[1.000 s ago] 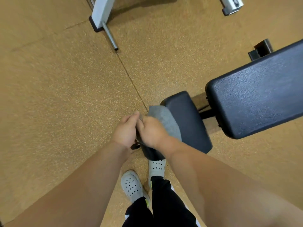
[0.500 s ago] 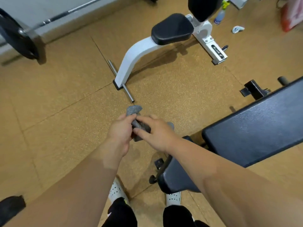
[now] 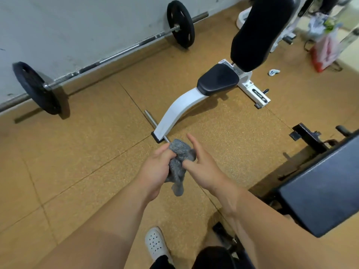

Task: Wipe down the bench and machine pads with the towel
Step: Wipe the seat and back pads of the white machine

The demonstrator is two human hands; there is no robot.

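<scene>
A grey towel (image 3: pixel 179 164) is bunched up in mid-air in front of me, over the floor. My left hand (image 3: pixel 155 171) grips it from the left. My right hand (image 3: pixel 202 164) pinches its right side with thumb and lower fingers while the index finger points up. The dark bench pad (image 3: pixel 326 191) lies at the right, clear of both hands. Straight ahead stands a white-framed machine with a black seat pad (image 3: pixel 217 82) and a tall black back pad (image 3: pixel 258 33).
A barbell (image 3: pixel 108 57) with black plates lies along the grey wall at the back left. A black bench bracket (image 3: pixel 308 134) sits on the cork-coloured floor at right. Bags and small items (image 3: pixel 324 47) are at the far right. My white shoe (image 3: pixel 155 245) is below.
The view has tilted up from the bench's small pad toward the white machine. Both hands lifted the towel off that pad and bunched it between them.
</scene>
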